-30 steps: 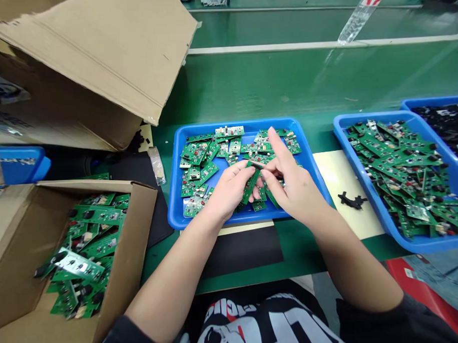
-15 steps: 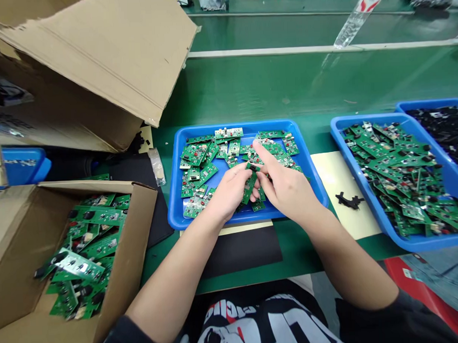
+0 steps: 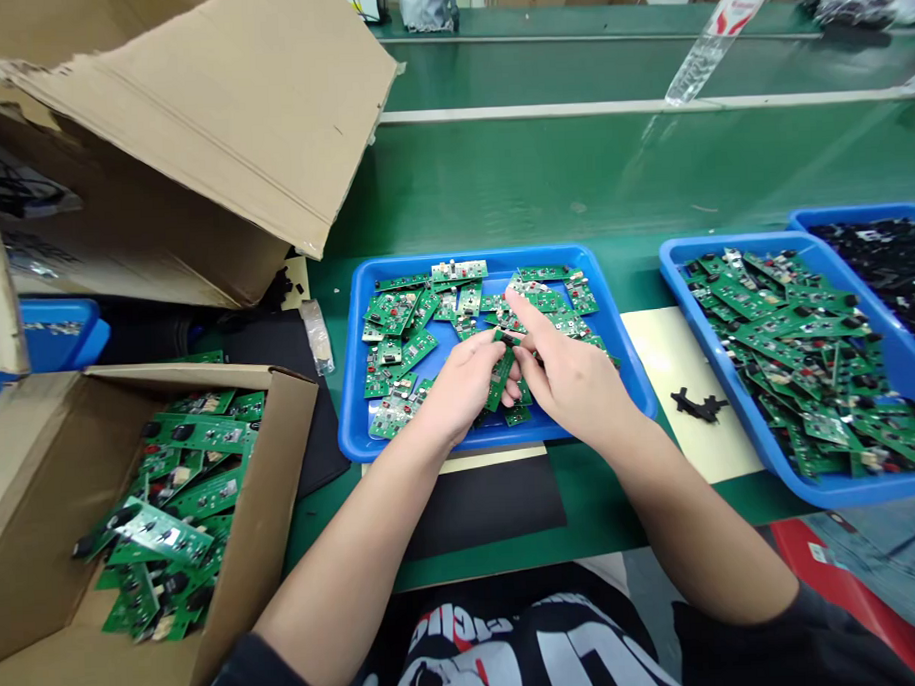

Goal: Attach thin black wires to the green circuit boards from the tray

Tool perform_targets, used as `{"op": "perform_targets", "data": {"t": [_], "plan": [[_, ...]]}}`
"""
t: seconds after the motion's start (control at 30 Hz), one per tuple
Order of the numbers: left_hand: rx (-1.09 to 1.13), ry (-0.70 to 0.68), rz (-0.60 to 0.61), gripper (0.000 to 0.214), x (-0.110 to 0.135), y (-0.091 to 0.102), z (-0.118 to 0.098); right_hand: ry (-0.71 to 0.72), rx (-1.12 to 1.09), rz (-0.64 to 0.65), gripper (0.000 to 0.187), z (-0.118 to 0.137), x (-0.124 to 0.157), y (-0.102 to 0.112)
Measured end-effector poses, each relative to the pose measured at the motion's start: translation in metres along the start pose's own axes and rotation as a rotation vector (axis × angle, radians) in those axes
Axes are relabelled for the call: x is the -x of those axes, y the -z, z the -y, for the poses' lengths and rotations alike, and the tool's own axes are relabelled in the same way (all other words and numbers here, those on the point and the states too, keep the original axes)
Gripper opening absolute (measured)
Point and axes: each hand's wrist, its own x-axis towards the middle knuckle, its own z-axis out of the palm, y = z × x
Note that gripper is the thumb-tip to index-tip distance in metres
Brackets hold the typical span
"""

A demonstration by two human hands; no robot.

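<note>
Logged from my remote view, largest first:

- Green bench.
- Cardboard box, at left, holding loose circuit boards.
- Right blue tray, heaped with green boards.
- Middle blue tray, under my hands, spread with more boards.
- Left hand: fingers curled, pinching one board upright above the middle tray.
- Right hand: half open, index extended, just beside that board; any grip I cannot tell.
</note>
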Motion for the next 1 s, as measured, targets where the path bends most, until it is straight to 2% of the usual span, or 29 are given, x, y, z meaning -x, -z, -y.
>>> {"op": "perform_targets", "data": {"t": [0.6, 1.0], "plan": [[-0.075, -0.046, 0.051, 0.024, 0.0, 0.002, 0.003, -0.021, 0.022, -0.025, 0.044, -0.003, -0.001, -0.002], [-0.284, -0.089, 0.064, 0.027, 0.001, 0.007, -0.002, 0.023, 0.018, -0.038, 0.025, -0.017, -0.003, 0.001]]}}
